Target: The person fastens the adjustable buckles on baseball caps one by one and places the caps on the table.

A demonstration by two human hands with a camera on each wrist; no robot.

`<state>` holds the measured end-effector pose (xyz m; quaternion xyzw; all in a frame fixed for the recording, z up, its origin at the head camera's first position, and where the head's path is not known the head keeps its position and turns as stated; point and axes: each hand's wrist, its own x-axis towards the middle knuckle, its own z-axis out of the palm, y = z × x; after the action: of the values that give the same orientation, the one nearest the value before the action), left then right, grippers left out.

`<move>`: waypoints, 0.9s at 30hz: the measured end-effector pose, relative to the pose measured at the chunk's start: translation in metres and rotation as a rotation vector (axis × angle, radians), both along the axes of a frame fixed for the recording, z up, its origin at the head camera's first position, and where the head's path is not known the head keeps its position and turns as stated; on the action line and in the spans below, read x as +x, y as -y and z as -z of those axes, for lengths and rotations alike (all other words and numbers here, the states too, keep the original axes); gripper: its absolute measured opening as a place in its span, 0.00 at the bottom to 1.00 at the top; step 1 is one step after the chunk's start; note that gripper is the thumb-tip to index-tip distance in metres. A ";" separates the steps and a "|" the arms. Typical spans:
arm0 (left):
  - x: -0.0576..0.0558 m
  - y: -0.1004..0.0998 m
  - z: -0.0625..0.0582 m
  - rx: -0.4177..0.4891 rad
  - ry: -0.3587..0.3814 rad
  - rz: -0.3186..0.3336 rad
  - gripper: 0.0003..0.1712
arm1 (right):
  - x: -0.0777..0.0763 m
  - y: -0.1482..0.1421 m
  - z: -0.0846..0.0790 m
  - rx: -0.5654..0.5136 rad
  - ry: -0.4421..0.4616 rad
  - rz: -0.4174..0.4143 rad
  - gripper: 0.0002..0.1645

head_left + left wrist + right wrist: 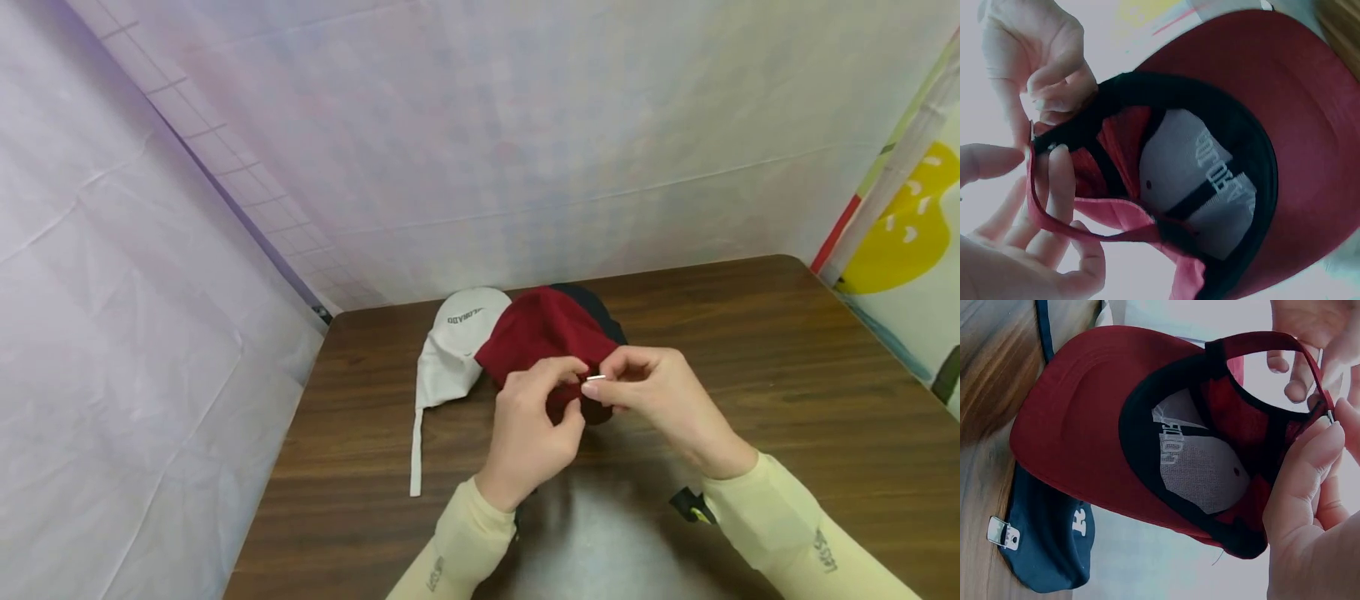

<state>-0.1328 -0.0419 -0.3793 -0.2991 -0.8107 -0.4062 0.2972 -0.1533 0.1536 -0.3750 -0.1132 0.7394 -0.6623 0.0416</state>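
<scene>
A dark red baseball cap (551, 329) is held up over the table, its black-banded inside (1210, 106) showing in the left wrist view. My right hand (667, 404) pinches the small metal buckle (596, 377) at the end of the cap's back strap. Beside it, my left hand (532, 425) has its fingers around the thin red strap (1060, 228), with one fingertip on either side close to the buckle. The fingers of both hands partly cover the strap where it meets the buckle.
A white cap (446, 362) with its strap (416, 454) hanging straight lies left on the brown wooden table (337, 467). Behind the red cap is a navy cap (592, 308), which shows a white letter and metal clasp (1004, 534) in the right wrist view. Fabric curtains surround the table.
</scene>
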 end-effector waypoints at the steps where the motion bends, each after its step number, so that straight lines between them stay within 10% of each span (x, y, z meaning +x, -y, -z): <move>1: 0.000 0.000 0.001 -0.034 -0.026 -0.005 0.16 | 0.000 0.000 0.000 -0.010 0.002 -0.005 0.18; 10: -0.002 -0.003 0.006 -0.189 -0.195 -0.119 0.09 | 0.002 0.001 0.002 -0.021 0.002 -0.025 0.19; 27: -0.005 -0.004 0.009 -0.249 -0.286 -0.161 0.09 | 0.001 0.000 0.004 -0.024 -0.013 -0.045 0.19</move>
<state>-0.1379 -0.0380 -0.3879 -0.3224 -0.8255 -0.2310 0.4015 -0.1520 0.1532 -0.3793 -0.1344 0.7289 -0.6694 0.0503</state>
